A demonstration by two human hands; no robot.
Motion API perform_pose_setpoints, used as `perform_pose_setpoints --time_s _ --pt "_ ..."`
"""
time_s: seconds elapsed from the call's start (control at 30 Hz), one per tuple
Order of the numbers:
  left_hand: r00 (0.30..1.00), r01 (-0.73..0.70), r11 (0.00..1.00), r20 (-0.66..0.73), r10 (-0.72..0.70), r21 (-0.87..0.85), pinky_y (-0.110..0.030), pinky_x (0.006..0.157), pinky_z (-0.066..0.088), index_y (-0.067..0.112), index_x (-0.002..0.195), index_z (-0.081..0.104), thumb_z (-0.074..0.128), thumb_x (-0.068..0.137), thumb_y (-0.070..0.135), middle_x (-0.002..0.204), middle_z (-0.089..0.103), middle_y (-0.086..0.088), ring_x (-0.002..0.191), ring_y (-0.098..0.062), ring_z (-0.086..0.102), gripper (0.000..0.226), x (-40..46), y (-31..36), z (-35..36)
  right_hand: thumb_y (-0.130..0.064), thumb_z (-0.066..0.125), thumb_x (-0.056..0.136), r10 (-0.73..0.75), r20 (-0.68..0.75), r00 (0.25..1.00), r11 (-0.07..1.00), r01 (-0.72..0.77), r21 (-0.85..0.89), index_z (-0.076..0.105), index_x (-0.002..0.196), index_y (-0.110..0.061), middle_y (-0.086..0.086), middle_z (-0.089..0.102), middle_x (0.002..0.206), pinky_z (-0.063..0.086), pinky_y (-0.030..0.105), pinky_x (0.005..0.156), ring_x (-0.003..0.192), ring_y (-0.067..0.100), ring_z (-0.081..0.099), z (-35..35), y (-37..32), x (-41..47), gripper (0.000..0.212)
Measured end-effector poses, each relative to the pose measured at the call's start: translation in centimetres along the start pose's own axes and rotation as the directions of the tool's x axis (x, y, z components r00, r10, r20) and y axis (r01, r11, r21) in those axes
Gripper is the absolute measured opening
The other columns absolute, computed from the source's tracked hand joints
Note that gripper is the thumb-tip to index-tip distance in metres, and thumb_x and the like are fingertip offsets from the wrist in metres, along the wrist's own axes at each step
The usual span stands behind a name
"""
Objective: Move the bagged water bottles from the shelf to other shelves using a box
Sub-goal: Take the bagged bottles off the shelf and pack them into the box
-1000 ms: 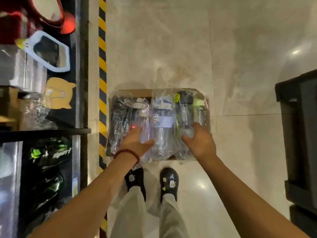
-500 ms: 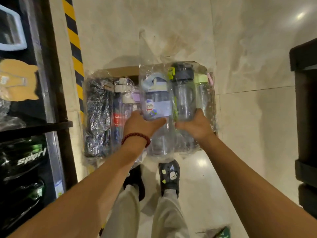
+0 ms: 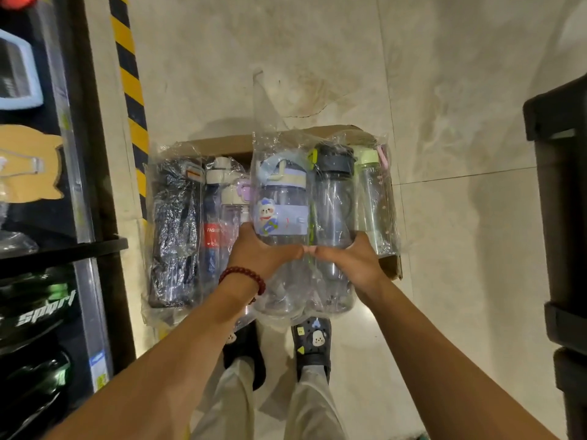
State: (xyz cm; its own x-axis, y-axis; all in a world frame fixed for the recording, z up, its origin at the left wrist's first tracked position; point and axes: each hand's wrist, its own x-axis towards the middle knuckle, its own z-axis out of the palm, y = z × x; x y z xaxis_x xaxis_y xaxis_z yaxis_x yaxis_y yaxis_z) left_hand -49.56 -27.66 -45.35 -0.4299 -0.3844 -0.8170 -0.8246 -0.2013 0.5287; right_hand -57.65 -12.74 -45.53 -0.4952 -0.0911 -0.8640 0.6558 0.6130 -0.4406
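Two hands: both on bagged bottles over the box, thumb tips meeting in the middle
left hand [image 3: 265, 254]: grips bear-print bottle [image 3: 283, 217] in its clear bag, fingers curled under, thumb across the front; red bead bracelet [image 3: 244, 277] on wrist
right hand [image 3: 352, 260]: grips dark-lid bottle [image 3: 334, 198] in its bag, thumb on top
cardboard box [image 3: 391, 265]: on the tile floor [image 3: 317, 58], packed with bagged bottles lying side by side
black bottle [image 3: 174, 233]: far left in box
green-lid bottle [image 3: 373, 198]: far right in box
shelf [image 3: 63, 249]: left edge, dark, holds bagged goods
striped tape [image 3: 130, 90]: yellow-black, on floor beside shelf
shoes [image 3: 313, 341]: black, near edge of box
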Motion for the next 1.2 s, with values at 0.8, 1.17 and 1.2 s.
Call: perform_pose_setpoints --time_s 0.8,1.17,1.2 --pt "0.856 -0.511 0.832 -0.222 0.467 -0.218 -0.016 0.062 0.053 0.023 0.101 0.06 0.085 0.062 0.009 0.076 0.071 0.02 0.073 0.006 0.066 0.049 -26.2 17.8 -16.9 -0.04 0.085 0.047 -0.501 0.046 0.864 0.858 0.489 0.158 0.048 0.123 -0.022 0.001 0.065 0.113 0.053 0.043 0.091 0.101 0.017 0.065 -4.0 -18.2 -29.7 0.087" --pt "0.599 -0.787 0.59 -0.446 0.665 -0.178 -0.006 0.064 0.048 0.017 0.105 0.058 0.082 0.036 0.03 0.084 0.07 0.015 0.076 0.01 0.064 0.074 -44.1 23.5 -24.4 -0.028 0.081 0.055 -0.747 0.21 0.631 0.665 0.715 0.214 0.052 0.121 -0.015 0.007 0.066 0.109 0.053 0.021 0.065 0.089 0.014 0.069 -4.6 -25.9 -43.9 0.073" --pt "0.573 -0.803 0.574 -0.475 0.668 -0.162 -0.006 0.066 0.048 0.017 0.107 0.058 0.082 0.036 0.032 0.089 0.069 0.013 0.078 0.01 0.064 0.076 -45.4 23.4 -24.7 -0.027 0.081 0.055 -0.757 0.243 0.606 0.652 0.725 0.224 0.052 0.12 -0.015 0.007 0.067 0.108 0.053 0.021 0.064 0.086 0.012 0.069 -4.7 -26.3 -44.7 0.072"
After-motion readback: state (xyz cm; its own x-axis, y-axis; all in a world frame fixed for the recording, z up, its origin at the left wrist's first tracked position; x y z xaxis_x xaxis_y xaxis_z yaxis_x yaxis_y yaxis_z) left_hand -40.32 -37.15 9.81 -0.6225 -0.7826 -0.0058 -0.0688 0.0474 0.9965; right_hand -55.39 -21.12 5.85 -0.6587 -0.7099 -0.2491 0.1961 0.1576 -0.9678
